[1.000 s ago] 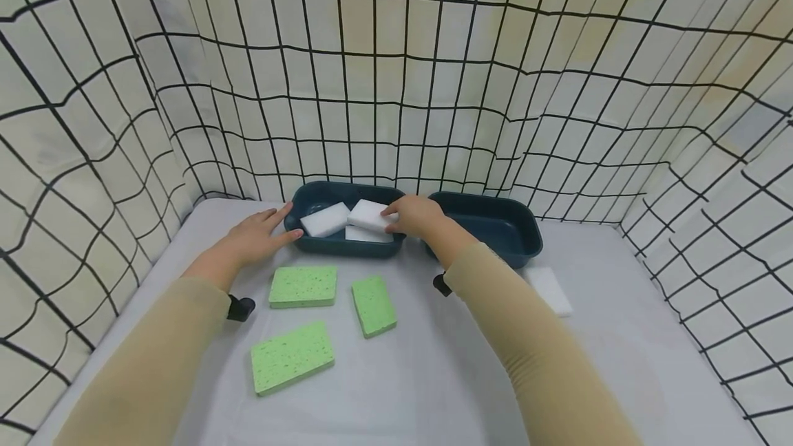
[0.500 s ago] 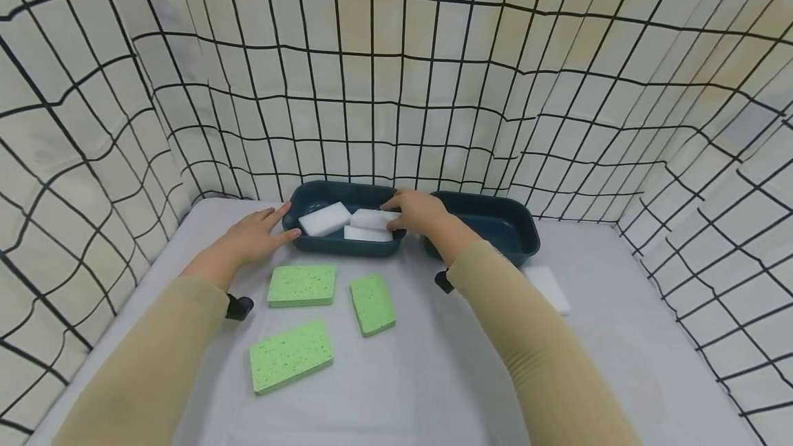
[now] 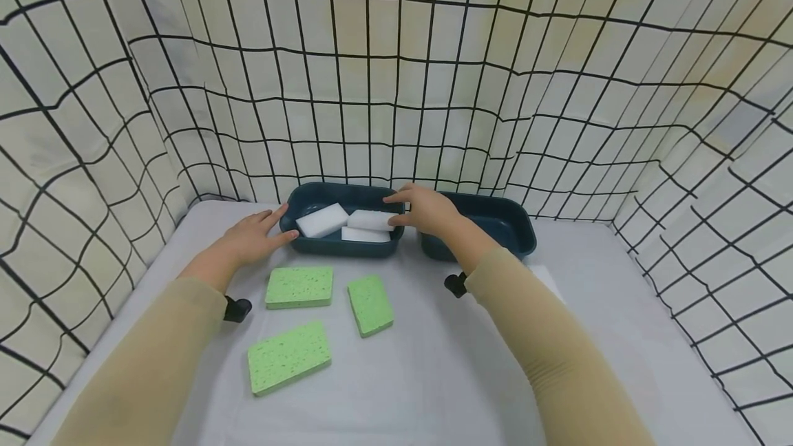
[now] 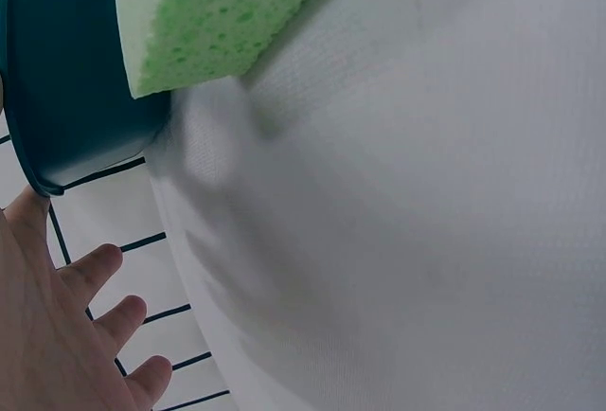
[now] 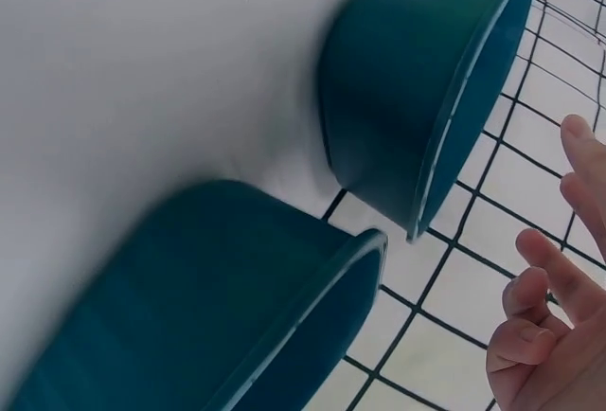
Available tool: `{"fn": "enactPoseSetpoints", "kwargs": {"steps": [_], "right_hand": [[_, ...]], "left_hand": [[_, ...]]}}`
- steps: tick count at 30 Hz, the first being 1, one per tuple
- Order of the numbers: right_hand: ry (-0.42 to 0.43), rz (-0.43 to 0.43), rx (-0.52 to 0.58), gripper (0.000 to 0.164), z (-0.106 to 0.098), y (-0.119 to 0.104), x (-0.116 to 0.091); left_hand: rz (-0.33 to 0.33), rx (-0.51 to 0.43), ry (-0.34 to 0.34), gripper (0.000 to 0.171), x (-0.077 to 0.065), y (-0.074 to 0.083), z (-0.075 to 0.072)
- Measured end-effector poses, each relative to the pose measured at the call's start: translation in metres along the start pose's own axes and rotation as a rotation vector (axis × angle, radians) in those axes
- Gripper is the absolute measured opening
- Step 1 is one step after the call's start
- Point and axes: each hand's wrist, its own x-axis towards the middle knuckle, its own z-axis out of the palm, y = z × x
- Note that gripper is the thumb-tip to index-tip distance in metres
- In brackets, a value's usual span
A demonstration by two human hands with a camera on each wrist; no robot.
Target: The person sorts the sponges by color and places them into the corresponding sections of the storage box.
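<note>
My left hand (image 3: 250, 236) rests its spread fingers against the left end of the left dark teal bin (image 3: 343, 248). In the left wrist view the fingers are straight, with one fingertip at the bin's rim. Three white sponges lie in that bin: one tilted at the left (image 3: 322, 221), and a second white sponge (image 3: 369, 219) behind a third (image 3: 365, 235) at the right. Over the bin's right end is my right hand (image 3: 430, 212), holding nothing, its fingers loosely spread near the rear sponge. The right wrist view shows those fingers apart, above the rims.
A second teal bin (image 3: 520, 239) stands to the right, partly behind the right forearm. Three green sponges lie on the white table: back left (image 3: 299, 286), middle (image 3: 370, 305) and front left (image 3: 290, 358). Another white sponge (image 3: 547, 281) shows beside the right sleeve. Black-gridded walls surround the table.
My right hand has lowered a white sponge into the left bin, let go of it and drawn slightly right and up. The left hand has stayed at the bin's left end.
</note>
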Motion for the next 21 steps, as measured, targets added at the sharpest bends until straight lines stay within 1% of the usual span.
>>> {"fn": "enactPoseSetpoints", "kwargs": {"steps": [6,12,17,21], "right_hand": [[0.033,0.019,0.039,0.054,-0.003,0.017,-0.021],[0.071,0.03,0.037,0.057,-0.007,0.046,-0.048],[0.095,0.069,0.06,0.056,-0.01,0.076,-0.078],[0.117,0.092,0.064,0.057,-0.012,0.101,-0.109]], "left_hand": [[-0.001,-0.001,-0.005,0.09,0.001,0.002,0.0],[0.0,-0.011,-0.009,0.093,0.002,0.002,0.001],[0.003,-0.017,-0.005,0.093,0.002,0.0,0.002],[0.005,-0.012,0.002,0.09,0.002,0.0,0.002]]}}
